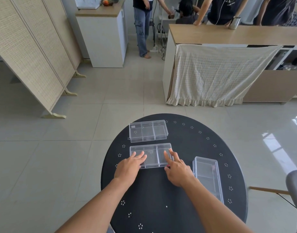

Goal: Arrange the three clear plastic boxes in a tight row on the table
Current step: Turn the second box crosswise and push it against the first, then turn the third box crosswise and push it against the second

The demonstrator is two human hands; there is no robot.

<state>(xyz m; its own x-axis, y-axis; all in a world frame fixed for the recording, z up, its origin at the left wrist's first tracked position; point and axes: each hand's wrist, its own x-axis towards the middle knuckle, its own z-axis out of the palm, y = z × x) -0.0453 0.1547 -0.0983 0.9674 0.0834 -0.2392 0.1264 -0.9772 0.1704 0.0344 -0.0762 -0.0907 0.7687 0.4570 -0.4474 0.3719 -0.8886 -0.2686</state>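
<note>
Three clear plastic boxes lie on a round black table [161, 195]. The far box [148, 130] lies crosswise near the table's back edge. The middle box [152, 154] lies crosswise a small gap in front of it. My left hand [130, 167] rests with fingers spread on the middle box's left end. My right hand [176, 169] touches its right end, fingers on the lid and thumb at the front corner. The third box [208, 177] lies lengthwise to the right, apart from the other two, partly behind my right forearm.
The table's cloth has small white flower dots near its rim. A grey chair [295, 187] stands at the right edge. Beyond the table are tiled floor, a folding screen [31, 52], a cloth-draped counter [216, 73] and several people standing at the back.
</note>
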